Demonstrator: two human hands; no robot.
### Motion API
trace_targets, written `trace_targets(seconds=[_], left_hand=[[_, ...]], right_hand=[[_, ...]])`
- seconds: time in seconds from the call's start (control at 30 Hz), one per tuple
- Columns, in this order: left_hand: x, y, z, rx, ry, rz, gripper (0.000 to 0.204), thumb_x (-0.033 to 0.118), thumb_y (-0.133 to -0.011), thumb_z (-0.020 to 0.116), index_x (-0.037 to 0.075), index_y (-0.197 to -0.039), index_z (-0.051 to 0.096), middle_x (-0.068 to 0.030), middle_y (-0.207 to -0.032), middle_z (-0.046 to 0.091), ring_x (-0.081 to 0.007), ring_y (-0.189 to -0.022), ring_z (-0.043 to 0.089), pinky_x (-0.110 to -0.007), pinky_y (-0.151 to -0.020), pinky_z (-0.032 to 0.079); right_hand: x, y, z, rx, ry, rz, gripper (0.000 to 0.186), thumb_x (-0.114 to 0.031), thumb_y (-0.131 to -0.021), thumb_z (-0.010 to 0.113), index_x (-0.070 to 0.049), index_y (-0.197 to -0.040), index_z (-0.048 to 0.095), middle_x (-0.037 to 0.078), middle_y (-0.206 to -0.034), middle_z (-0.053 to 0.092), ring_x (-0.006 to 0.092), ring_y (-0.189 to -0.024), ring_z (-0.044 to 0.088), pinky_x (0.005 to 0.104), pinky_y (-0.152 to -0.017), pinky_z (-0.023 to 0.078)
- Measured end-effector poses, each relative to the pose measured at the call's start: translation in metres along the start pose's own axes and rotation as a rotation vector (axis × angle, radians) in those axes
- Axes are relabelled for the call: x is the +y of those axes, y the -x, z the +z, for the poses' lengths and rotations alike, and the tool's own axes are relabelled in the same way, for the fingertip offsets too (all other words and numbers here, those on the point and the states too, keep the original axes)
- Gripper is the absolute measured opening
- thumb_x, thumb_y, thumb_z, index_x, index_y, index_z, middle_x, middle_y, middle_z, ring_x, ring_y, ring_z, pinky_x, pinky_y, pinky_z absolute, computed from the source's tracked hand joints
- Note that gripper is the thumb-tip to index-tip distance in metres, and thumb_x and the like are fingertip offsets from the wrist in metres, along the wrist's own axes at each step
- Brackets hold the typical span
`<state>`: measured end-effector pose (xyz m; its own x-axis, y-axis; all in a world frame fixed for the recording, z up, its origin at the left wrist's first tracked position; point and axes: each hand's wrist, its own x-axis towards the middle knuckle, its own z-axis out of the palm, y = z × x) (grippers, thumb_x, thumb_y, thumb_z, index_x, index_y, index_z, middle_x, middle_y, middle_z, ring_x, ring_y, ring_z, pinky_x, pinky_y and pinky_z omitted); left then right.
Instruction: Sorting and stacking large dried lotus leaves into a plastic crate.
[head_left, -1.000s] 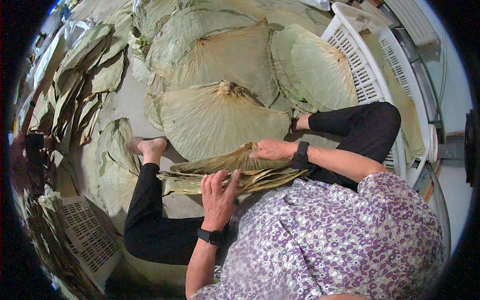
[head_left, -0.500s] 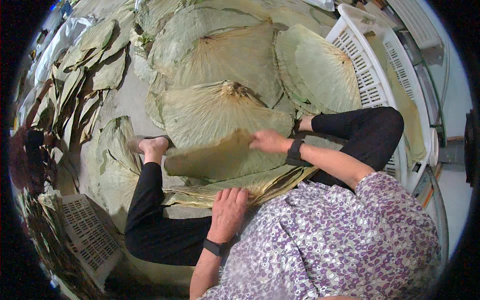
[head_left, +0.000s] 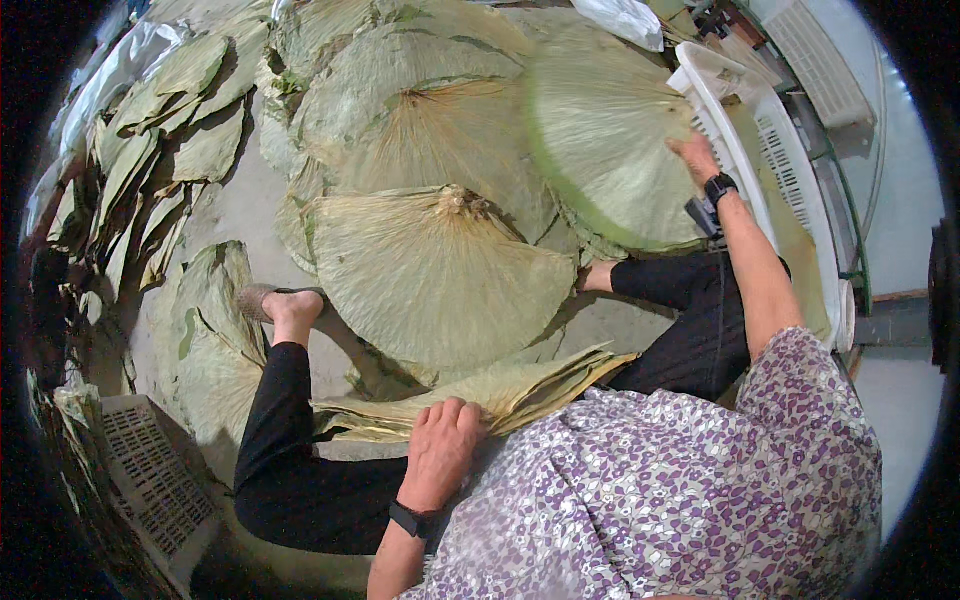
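Note:
My right hand (head_left: 696, 160) reaches out to the far right, with thumb and fingers closed on the edge of a pale green dried lotus leaf (head_left: 610, 140). This leaf is fan-shaped, and its left rim is smeared by motion. Below it lie other leaves beside the white basket. Close to my body, my left hand (head_left: 443, 450) presses down on a stack of folded dried lotus leaves (head_left: 545, 392) across my lap, its fingers curled over them. Between my feet a folded half-round leaf (head_left: 440, 270) lies with its ribbed stem centre (head_left: 462, 203) pointing away from me.
A white slotted basket (head_left: 790, 150) with a leaf in it stands at the right. Loose, wrinkled leaves (head_left: 200, 130) are heaped at the far left. A grey crate (head_left: 155, 475) sits at the lower left. Large leaves (head_left: 400, 130) cover the floor ahead.
My right hand has moved from the middle to the far right, and a leaf is now spread there in its fingers. My left hand stays on the stack. The view has shifted slightly.

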<state>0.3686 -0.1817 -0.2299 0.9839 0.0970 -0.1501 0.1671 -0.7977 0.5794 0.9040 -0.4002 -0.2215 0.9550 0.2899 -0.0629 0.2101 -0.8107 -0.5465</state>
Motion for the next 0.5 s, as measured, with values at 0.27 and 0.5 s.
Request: trace_targets(seconds=[0.27,0.5], left_hand=[[-0.011,-0.002,0.007,0.030,-0.019,-0.027,0.023,0.009,-0.076,0.053,0.007,-0.098,0.052,-0.0097,-0.094,0.053,-0.0273,-0.091,0.053,-0.037,-0.080,0.041],[-0.013,-0.004,0.009,0.038,-0.042,-0.019,0.024,0.013,-0.076,0.055,0.006,-0.099,0.052,-0.0103,-0.095,0.053,-0.0270,-0.093,0.052,-0.037,-0.080,0.041]], right_hand=[[-0.099,0.095,0.129,-0.115,0.173,-0.536,0.057,-0.015,-0.070,0.064,-0.007,-0.124,0.048,0.018,-0.128,0.048,0.0348,-0.117,0.045,0.0415,-0.098,0.037],[-0.151,0.141,0.265,-0.185,0.287,-0.698,0.056,-0.022,-0.072,0.070,-0.014,-0.122,0.047,0.013,-0.102,0.049,0.0334,-0.092,0.056,0.0436,-0.075,0.049]])
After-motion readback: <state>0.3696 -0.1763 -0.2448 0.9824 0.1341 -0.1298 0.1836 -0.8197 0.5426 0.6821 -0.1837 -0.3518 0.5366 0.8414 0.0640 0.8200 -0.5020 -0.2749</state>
